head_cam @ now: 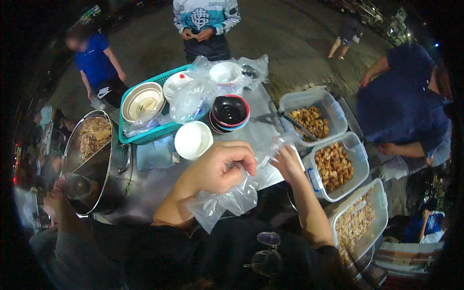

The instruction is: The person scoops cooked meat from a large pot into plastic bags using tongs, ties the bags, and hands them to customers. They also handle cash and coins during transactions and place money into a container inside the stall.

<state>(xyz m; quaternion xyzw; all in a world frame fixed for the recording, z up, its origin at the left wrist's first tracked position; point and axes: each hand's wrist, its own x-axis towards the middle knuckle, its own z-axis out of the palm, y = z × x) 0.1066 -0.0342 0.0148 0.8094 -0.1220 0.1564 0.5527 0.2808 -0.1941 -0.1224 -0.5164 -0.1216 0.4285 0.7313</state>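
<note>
My left hand [228, 168] is curled around a clear plastic bag [232, 201], whose loose part hangs below the wrist in front of my black shirt. My right hand [289, 165] is to its right, fingers on a piece of thin clear plastic [268, 146]. Whether both pieces belong to one bag cannot be told. Beneath the hands lies a metal tabletop [261, 105] with a white board [272, 177]. Just beyond my left hand are a white bowl [194, 139] and a stack of bowls with a black one [230, 110] on top.
A teal basket [156, 132] holds bowls and plastic bags. At left stands a divided metal pot [108, 145] with meat, another person's hand [54, 203] beside it. Plastic tubs of chopped food [357, 136] line the right, tongs [299, 127] in the farthest. People [206, 21] stand around.
</note>
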